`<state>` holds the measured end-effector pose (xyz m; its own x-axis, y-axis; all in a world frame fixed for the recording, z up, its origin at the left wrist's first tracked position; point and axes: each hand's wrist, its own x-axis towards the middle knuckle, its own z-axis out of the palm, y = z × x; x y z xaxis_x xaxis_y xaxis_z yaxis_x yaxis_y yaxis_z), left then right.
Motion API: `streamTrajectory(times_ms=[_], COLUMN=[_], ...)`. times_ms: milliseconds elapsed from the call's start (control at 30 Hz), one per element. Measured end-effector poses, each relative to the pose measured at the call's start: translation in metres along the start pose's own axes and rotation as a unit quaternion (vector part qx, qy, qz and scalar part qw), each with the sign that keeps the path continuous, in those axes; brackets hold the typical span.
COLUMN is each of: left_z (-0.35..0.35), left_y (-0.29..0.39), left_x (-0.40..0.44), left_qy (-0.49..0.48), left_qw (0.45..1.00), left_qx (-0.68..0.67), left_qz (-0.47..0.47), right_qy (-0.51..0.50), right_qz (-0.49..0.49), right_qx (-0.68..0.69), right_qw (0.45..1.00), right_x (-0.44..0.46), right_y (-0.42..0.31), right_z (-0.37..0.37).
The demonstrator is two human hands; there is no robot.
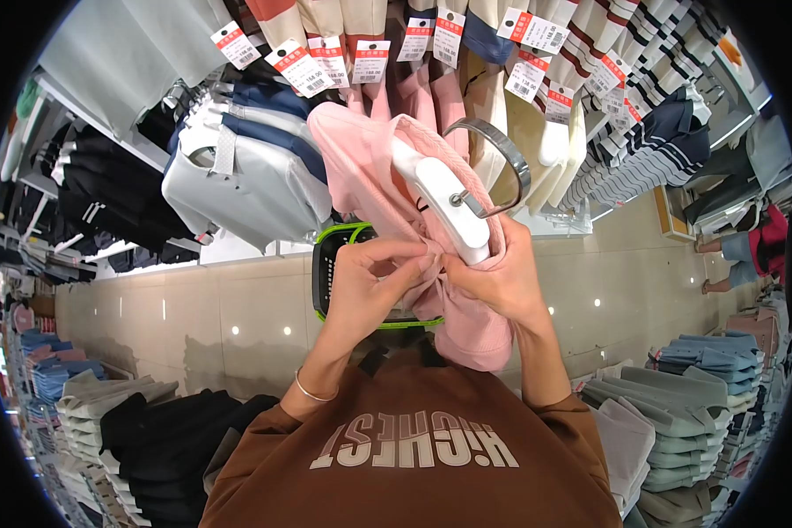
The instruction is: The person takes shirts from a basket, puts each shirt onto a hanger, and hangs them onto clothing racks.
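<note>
A pink polo-style garment (473, 326) is bunched in front of my chest, with a white plastic hanger (453, 207) inside its neck opening. The hanger's wide metal hook (521, 167) curves up and to the right. My left hand (370, 273) pinches the pink fabric near the front opening, thumb against forefinger. On the other side, my right hand (506, 277) grips the cloth just below the hanger's lower end, its thumb close to my left fingertips. Whatever small detail lies between the fingertips is hidden.
Price tags (371, 62) dangle from striped garments on the rack ahead. Grey shirts (242, 189) hang at left. Below my hands, a black basket with a green rim (319, 308) is partly covered. Folded clothes (176, 449) flank me. A person (752, 251) is at far right.
</note>
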<state>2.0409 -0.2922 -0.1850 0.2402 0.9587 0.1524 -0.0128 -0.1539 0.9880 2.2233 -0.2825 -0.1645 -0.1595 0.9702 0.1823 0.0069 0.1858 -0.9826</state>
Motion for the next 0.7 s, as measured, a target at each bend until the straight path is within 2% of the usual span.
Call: streamTrajectory(times_ms=[67,167,200,300,400,700], left_z=[0.005,0.01,0.01,0.009,0.008,0.002], left_y=[0.004,0.004,0.003,0.001,-0.004,-0.016], left_x=[0.0,-0.001,-0.002,-0.005,-0.005,-0.001], left_qy=[0.033,0.061,0.067,0.052,0.035,0.001], left_qw=[0.997,0.989,0.986,0.985,0.99,0.992], left_qx=[-0.07,-0.136,-0.151,-0.159,-0.123,-0.125], left_qz=[-0.015,-0.015,-0.011,-0.038,0.054,-0.007], right_qy=[0.002,-0.02,-0.019,-0.019,-0.025,-0.043], right_qz=[-0.012,0.043,0.033,0.011,0.018,0.036], right_qx=[0.001,0.049,0.052,0.064,0.07,0.078], right_qw=[1.0,0.998,0.998,0.998,0.997,0.995], right_x=[0.0,0.0,-0.001,-0.001,-0.002,-0.001], right_y=[0.001,-0.008,-0.006,0.0,0.001,-0.003], right_z=[0.0,-0.002,-0.002,-0.003,-0.004,-0.005])
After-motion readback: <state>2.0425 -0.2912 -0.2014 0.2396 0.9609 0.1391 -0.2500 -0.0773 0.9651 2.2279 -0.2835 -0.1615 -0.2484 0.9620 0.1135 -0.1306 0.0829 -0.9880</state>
